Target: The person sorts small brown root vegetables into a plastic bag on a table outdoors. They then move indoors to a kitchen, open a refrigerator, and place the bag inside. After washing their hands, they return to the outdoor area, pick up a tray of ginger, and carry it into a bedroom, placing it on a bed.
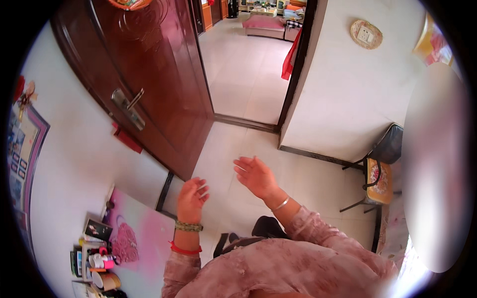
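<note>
Both hands hang in the air before my body, over the pale tiled floor (243, 144), and hold nothing. My left hand (192, 199) has its fingers a little curled and apart; a patterned bracelet (188, 226) and a red cord (185, 249) circle that wrist. Further right and slightly farther off, my right hand (255, 176) is stretched out, palm partly showing, with a silver bangle (280, 204) at the wrist. Nearest to the hands is the lower corner of a dark red-brown door (169, 99), which stands open. Its metal lever handle (128, 108) is beyond my left hand, untouched.
A doorway threshold (246, 122) leads to another room with a pink-covered sofa (266, 24). At lower left, a table (149, 238) carries cups, a picture frame (98, 229) and other small items. A chair (379, 179) stands by the right wall. A pale blur covers the far right.
</note>
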The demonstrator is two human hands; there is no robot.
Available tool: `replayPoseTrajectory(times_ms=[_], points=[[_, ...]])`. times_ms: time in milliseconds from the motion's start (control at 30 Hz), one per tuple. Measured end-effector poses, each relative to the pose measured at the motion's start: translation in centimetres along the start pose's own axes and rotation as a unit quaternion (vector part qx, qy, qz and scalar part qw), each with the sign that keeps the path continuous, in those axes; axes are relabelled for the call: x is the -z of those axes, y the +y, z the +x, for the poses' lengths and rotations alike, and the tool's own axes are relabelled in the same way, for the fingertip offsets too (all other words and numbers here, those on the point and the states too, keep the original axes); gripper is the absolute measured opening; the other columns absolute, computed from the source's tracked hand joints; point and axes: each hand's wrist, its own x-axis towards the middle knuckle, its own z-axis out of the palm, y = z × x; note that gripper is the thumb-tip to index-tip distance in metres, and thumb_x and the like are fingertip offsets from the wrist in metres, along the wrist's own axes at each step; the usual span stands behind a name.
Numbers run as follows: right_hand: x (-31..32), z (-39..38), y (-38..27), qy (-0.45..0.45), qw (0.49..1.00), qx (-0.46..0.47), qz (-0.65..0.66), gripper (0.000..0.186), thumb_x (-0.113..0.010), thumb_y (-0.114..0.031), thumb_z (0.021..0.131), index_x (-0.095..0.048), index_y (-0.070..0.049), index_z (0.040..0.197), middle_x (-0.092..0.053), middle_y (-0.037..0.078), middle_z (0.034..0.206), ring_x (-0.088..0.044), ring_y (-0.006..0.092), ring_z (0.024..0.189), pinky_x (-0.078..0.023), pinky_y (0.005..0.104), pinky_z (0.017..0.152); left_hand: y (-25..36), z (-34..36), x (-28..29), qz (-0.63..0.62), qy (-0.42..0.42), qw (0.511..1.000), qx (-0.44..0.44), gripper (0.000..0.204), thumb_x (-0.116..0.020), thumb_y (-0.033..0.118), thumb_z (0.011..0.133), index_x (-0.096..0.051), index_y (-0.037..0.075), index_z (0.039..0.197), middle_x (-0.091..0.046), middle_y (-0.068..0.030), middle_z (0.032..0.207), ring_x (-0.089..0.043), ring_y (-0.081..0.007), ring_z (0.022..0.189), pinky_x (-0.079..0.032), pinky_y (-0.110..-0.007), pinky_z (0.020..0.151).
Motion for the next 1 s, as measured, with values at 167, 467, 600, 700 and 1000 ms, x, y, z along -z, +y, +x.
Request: replayPoseTrajectory(times_ms=[167, 467, 600, 700, 1000], points=[[3.7, 3.6, -4.1, 0.058, 0.997, 0.043, 0.025, 0.036, -0.045, -0.037, 0.088, -0.053, -0.007, 0.106, -0.052, 0.009, 0.116, -0.049, 0.0207, 0.103, -0.039, 0.0334, 0.087, -1.1, 7.0, -2.6, 0.091, -0.076, 0.990, 0.078, 0.031, -0.053, 0.020, 0.084, -0.050, 0.007, 0.112, -0.055, -0.0071, 0.107, -0.054, -0.0181, 0.094, -0.044, -0.033, 0.078], [6.6, 16.0, -12.8, -0.002, 0.999, 0.017, 0.035, 0.035, -0.045, -0.033, 0.088, -0.054, -0.004, 0.105, -0.055, 0.009, 0.112, -0.053, 0.0206, 0.098, -0.042, 0.0322, 0.082, -11.0, 8.2, 6.3, 0.590, -0.051, 0.777, 0.212, 0.039, -0.056, 0.025, 0.082, -0.051, 0.010, 0.118, -0.055, -0.0074, 0.111, -0.052, -0.0173, 0.097, -0.043, -0.032, 0.083], [5.0, 21.5, -10.4, -0.040, 0.995, -0.089, 0.020, 0.035, -0.042, -0.031, 0.090, -0.053, -0.002, 0.109, -0.055, 0.011, 0.112, -0.053, 0.0212, 0.098, -0.043, 0.0330, 0.082, -11.0, 5.9, 5.7, 0.436, 0.098, 0.826, 0.344, 0.041, -0.054, 0.023, 0.082, -0.049, 0.011, 0.120, -0.054, -0.0071, 0.110, -0.051, -0.0147, 0.095, -0.045, -0.030, 0.078], [2.3, 23.4, -7.7, -0.050, 0.982, -0.184, -0.006, 0.035, -0.045, -0.030, 0.089, -0.052, -0.003, 0.110, -0.053, 0.012, 0.114, -0.051, 0.0220, 0.099, -0.043, 0.0333, 0.083, -10.0, 3.8, 5.8, 0.266, 0.210, 0.864, 0.372, 0.042, -0.052, 0.022, 0.082, -0.048, 0.011, 0.122, -0.054, -0.0069, 0.109, -0.051, -0.0127, 0.093, -0.046, -0.029, 0.074], [-3.2, 26.2, 3.7, -0.122, 0.912, -0.378, -0.106, 0.033, -0.042, -0.029, 0.090, -0.051, -0.003, 0.110, -0.052, 0.010, 0.115, -0.052, 0.0196, 0.098, -0.044, 0.0321, 0.081, -9.0, -7.3, 7.4, -0.145, 0.134, 0.961, 0.194, 0.053, -0.047, 0.003, 0.077, -0.040, 0.009, 0.129, -0.052, -0.0019, 0.096, -0.048, -0.0076, 0.079, -0.043, -0.028, 0.072]])
